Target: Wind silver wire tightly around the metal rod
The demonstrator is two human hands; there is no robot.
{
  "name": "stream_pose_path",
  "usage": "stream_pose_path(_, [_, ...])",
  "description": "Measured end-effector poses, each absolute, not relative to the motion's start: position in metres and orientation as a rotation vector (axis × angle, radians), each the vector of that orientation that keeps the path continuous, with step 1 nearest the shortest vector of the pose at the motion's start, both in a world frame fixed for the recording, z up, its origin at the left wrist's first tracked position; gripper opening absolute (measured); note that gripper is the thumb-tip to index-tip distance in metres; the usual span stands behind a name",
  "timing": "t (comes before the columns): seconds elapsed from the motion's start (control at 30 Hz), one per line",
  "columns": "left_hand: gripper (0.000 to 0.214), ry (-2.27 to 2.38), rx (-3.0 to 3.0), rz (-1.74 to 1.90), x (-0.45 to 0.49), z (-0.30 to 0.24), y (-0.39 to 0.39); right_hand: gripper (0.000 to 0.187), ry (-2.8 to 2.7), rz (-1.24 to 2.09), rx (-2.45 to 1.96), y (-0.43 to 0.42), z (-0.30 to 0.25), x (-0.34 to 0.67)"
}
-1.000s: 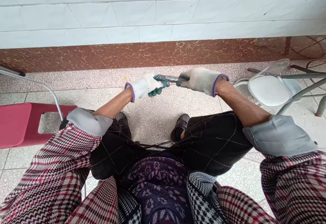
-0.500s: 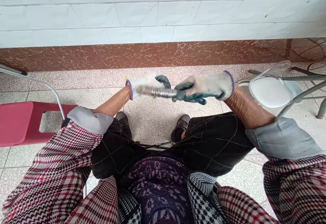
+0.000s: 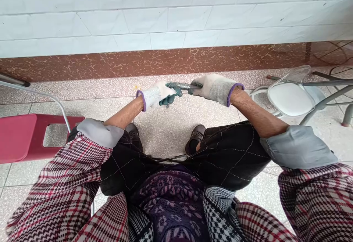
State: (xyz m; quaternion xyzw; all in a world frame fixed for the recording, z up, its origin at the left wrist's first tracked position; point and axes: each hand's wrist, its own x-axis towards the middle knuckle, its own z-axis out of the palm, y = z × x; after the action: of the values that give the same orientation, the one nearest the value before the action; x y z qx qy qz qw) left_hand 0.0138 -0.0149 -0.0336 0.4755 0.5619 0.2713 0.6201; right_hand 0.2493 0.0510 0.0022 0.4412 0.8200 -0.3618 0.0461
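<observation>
fingers [image 3: 171, 94] of both hands are curled tight around a ribbed metal rod [image 3: 185, 85]. the rod lies level in the air out in front of the knees, above the speckled floor [image 3: 165, 121] and short of the brown skirting [image 3: 154, 60] at the foot of the white tiled wall [image 3: 138, 18]. the left hand [image 3: 157, 94] grips the rod's left end, its dark green coated fingertips wrapped around the metal. the right hand [image 3: 211, 87] is closed on the right end, back of the hand upward, so only a short bright stretch of rod shows between the two fists. both hands wear white knit gloves [image 3: 150, 96] with purple cuffs (the right palm is hidden from this angle). below the rod, two dark shoes [image 3: 195, 137] rest on the floor, apart from one another. a red plastic stool [image 3: 19, 135] stands to the left beside the left knee, with a thin metal tube [image 3: 41, 89] arching over it. a clear chair [image 3: 291, 97] with a white seat stands to the right, near the right wrist but not touching it.
</observation>
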Motion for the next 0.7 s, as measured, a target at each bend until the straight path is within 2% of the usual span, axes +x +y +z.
stream_pose_path(0.1, [0.022,1.334,1.071,0.641,0.017,-0.03,-0.012,0.023,2.546,-0.761,1.509,0.041,0.017,0.241])
stream_pose_path(0.17, [0.026,1.355,1.012,0.643,0.02,-0.025,-0.012,0.019,2.51,-0.861,1.567,0.035,0.024,0.238])
stream_pose_path(0.27, [0.024,1.305,0.897,0.698,0.021,-0.011,-0.015,0.02,2.412,-1.378,1.617,0.028,0.026,0.242])
stream_pose_path(0.33, [0.016,1.206,0.871,0.788,0.018,0.0,-0.019,0.027,2.303,-1.813,1.486,0.027,0.023,0.247])
stream_pose_path(0.43, [0.032,1.075,0.903,0.878,0.015,0.012,-0.024,0.05,2.18,-2.138,1.158,0.028,0.016,0.251])
stream_pose_path(0.5, [0.034,1.093,0.9,0.91,0.016,0.015,-0.026,0.057,2.235,-2.109,1.095,0.029,0.013,0.249])
stream_pose_path(0.57, [0.03,1.176,0.846,0.963,0.02,0.015,-0.024,0.048,2.4,-1.952,1.249,0.028,0.011,0.243])
stream_pose_path(0.63, [0.023,1.273,0.778,0.992,0.024,0.014,-0.02,0.034,2.625,-1.671,1.464,0.025,0.011,0.237])
stream_pose_path(0.7, [0.018,1.319,0.751,0.978,0.026,0.011,-0.016,0.032,2.805,-1.325,1.593,0.023,0.012,0.233])
